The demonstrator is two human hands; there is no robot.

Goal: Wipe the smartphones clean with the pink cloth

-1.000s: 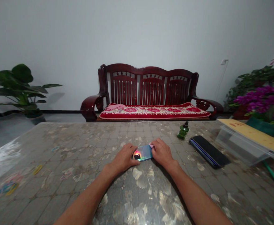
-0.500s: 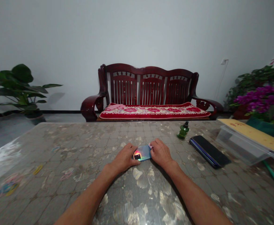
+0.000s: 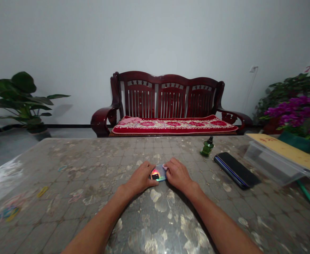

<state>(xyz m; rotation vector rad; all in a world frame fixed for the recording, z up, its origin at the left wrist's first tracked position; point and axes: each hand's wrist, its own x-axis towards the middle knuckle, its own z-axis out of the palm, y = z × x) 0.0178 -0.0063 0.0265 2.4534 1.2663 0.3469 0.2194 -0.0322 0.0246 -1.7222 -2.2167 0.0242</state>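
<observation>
A smartphone [image 3: 160, 172] lies back up on the table in front of me, its shiny blue back throwing rainbow reflections around a black camera block. My left hand [image 3: 143, 176] grips the phone's left end, thumb along the near edge and fingers at the far edge. Over the right part of the back, my right hand [image 3: 178, 174] is closed with a small pale pinkish cloth or tissue [image 3: 165, 166] pinched at its fingertips. Most of that piece is hidden by the fingers, so I cannot tell which it is.
To the right stand a green spray bottle [image 3: 207, 147], a dark wallet-like case [image 3: 236, 170] and a clear plastic box [image 3: 274, 165] under a yellow board [image 3: 287, 150]. Coloured bands [image 3: 9, 212] lie at left on the patterned table [image 3: 91, 158]. Beyond is a wooden bench [image 3: 171, 95].
My right hand has slid left across the phone's back with the pale piece, covering more of it. My left hand keeps its hold on the phone's left end.
</observation>
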